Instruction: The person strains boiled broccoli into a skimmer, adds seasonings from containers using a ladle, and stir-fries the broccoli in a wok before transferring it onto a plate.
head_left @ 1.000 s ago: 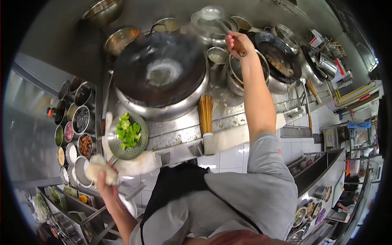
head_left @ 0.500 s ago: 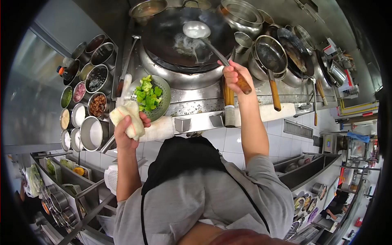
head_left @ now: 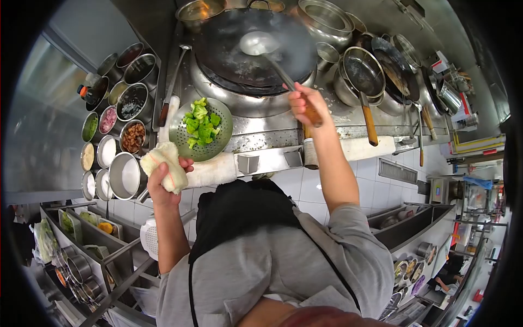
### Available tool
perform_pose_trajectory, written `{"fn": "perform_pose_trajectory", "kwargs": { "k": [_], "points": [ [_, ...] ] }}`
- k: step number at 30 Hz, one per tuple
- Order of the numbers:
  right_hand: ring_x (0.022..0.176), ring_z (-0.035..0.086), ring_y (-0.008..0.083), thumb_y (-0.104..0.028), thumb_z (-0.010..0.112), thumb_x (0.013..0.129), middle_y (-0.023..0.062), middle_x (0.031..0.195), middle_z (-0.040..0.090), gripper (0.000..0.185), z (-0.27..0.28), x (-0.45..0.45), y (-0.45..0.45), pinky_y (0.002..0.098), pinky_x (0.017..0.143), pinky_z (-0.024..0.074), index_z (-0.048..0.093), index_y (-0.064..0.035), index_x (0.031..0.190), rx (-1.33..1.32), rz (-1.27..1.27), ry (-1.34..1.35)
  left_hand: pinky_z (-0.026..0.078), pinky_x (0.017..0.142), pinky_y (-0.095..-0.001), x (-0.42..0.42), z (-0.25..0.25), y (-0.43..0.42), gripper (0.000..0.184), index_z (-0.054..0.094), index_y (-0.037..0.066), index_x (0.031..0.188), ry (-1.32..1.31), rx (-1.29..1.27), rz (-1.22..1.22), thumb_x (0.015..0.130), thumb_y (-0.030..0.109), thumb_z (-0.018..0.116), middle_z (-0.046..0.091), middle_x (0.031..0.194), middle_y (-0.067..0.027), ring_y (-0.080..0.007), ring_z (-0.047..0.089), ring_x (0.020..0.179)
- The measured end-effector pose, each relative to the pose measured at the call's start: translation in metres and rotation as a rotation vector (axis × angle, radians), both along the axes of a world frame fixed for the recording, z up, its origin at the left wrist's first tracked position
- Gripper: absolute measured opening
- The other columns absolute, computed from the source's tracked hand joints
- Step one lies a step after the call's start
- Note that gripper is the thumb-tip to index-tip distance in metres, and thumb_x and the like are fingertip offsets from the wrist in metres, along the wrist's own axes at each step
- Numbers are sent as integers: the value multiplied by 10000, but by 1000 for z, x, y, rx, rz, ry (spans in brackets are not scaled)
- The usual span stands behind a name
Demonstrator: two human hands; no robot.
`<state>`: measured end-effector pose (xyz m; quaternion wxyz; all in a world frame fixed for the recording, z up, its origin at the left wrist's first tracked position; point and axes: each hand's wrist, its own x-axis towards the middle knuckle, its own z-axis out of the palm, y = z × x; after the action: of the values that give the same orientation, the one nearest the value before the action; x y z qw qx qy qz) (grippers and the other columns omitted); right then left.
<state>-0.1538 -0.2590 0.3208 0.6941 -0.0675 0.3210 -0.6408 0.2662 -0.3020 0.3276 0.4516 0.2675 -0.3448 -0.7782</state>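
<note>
My right hand (head_left: 309,106) is closed round the wooden grip of a steel ladle (head_left: 259,43), whose bowl is over the big dark wok (head_left: 218,54). Steam or smoke hangs above the wok, and a little wet residue shows on its surface. In my left hand (head_left: 165,182) is a folded cream towel (head_left: 163,162), gripped between thumb and fingers. Just beyond that hand, a round perforated strainer (head_left: 223,132) holds green broccoli (head_left: 201,124). The strainer rests at the stove's front edge, near a white rolled cloth (head_left: 210,170).
Several metal pots of ingredients (head_left: 133,136) stand at the left. A long-handled utensil (head_left: 174,87) lies beside the wok. To the right are a mesh strainer with a wooden handle (head_left: 369,122) over a pot, a second wok (head_left: 392,71) and a bamboo brush (head_left: 310,152).
The ladle bowl and my right hand have shifted slightly left. More steam hangs over the wok, and the liquid patch in it looks smaller. My left hand keeps the towel, slightly farther left.
</note>
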Motion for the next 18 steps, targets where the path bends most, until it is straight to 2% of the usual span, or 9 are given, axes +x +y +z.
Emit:
{"fn": "perform_pose_trajectory", "kwargs": {
  "k": [1, 4, 5, 6, 8, 9, 12, 13, 18],
  "points": [
    [477, 457, 98, -254, 489, 997, 6, 671, 518, 202, 3, -9, 3, 246, 390, 378, 530, -57, 1013, -7, 78, -175, 541, 792, -432, 0, 1, -2, 569, 527, -61, 1173, -16, -17, -15, 802, 351, 654, 648, 881, -181, -338, 651, 886],
    [487, 452, 101, -253, 497, 992, 7, 678, 519, 201, 2, 12, -2, 243, 397, 373, 527, -58, 1027, 0, -46, -34, 530, 790, -405, -4, 0, 0, 601, 499, -47, 1230, -38, -42, -44, 827, 379, 635, 638, 882, -156, -318, 636, 898],
    [480, 429, 71, -244, 486, 997, -6, 696, 506, 265, 9, 27, -5, 210, 381, 359, 537, -3, 1093, 91, -158, 71, 529, 790, -405, -6, 2, -1, 601, 499, -47, 1230, -33, -41, -45, 828, 378, 636, 637, 880, -156, -317, 636, 895],
    [481, 431, 72, -240, 495, 993, -8, 698, 508, 256, 12, 34, -9, 211, 380, 358, 540, -10, 1094, 126, -172, 34, 528, 789, -405, -8, 3, -2, 600, 498, -47, 1230, -29, -43, -45, 829, 377, 636, 636, 878, -155, -316, 636, 892],
    [475, 444, 75, -240, 515, 984, -12, 686, 505, 263, 14, 13, 2, 208, 383, 367, 542, -13, 1114, 46, -60, 35, 545, 774, -424, -11, 3, -3, 566, 524, -56, 1180, -19, -34, -42, 804, 346, 658, 645, 877, -179, -332, 651, 873],
    [472, 469, 76, -188, 527, 971, -8, 693, 527, 257, 19, 4, 3, 213, 387, 390, 542, -11, 1157, -7, 29, -7, 553, 766, -433, -12, 3, -3, 550, 536, -60, 1155, -9, -28, -40, 791, 330, 668, 649, 877, -190, -340, 658, 863],
    [496, 505, 93, -107, 550, 938, 29, 715, 570, 176, 29, 4, 14, 245, 395, 415, 558, -26, 1094, 235, 3, 807, 561, 719, -417, -9, 4, -2, 522, 539, -54, 1149, -33, -5, -25, 800, 314, 660, 647, 872, -189, -326, 660, 830],
    [499, 532, 107, -37, 545, 916, 42, 745, 592, 235, 13, -6, 13, 264, 397, 439, 562, -20, 1150, 192, -19, 841, 562, 700, -409, -6, 3, -2, 515, 539, -51, 1150, -39, 15, -19, 802, 311, 658, 646, 868, -185, -316, 660, 808],
    [468, 523, 113, -36, 549, 913, 37, 715, 577, 292, 9, 15, 39, 266, 381, 440, 550, -31, 1205, 203, -148, 652, 557, 627, -376, -12, -11, -6, 486, 528, -27, 1160, -59, 150, 13, 816, 294, 651, 639, 846, -159, -267, 650, 705]
  ]
}}
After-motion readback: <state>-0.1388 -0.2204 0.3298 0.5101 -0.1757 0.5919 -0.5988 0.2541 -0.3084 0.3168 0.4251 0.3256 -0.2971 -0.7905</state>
